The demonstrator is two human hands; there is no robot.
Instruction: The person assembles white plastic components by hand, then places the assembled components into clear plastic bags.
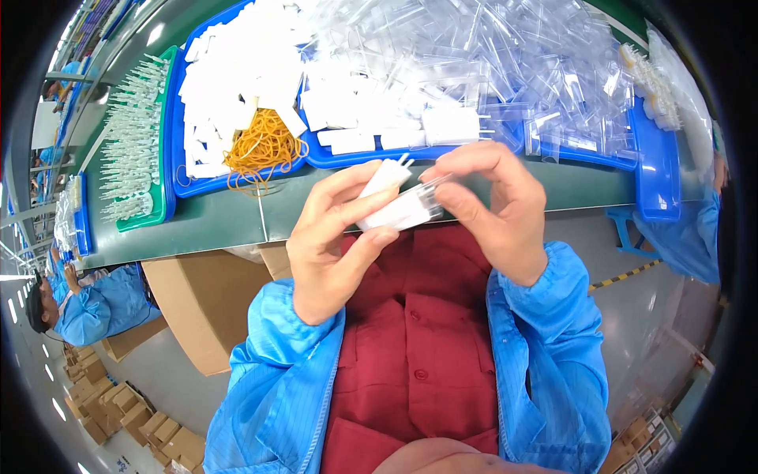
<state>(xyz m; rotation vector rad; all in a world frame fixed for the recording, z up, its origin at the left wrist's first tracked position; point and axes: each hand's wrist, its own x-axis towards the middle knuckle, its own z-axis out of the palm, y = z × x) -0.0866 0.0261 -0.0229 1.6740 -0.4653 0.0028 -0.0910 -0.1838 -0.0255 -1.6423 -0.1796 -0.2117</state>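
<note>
Two white plug adapters are in my left hand [328, 237], its fingers closed round them. Metal prongs stick out of the upper adapter [380, 177] toward the upper right. The lower adapter [401, 212] points its end toward my right hand [505, 209]. That hand's thumb and forefinger are pinched on a clear plastic cover [434, 192] at the adapter's end. Motion blur hides how far the cover sits over the prongs. Both hands are in front of the bench's near edge, above my lap.
Blue trays [347, 160] on the green bench [213, 229] hold white adapters, yellow rubber bands [266, 146] and a heap of clear plastic covers [505, 55]. At left, a green tray [170, 182] carries rows of small parts. A cardboard box [205, 300] stands below. Co-workers in blue sit at both sides.
</note>
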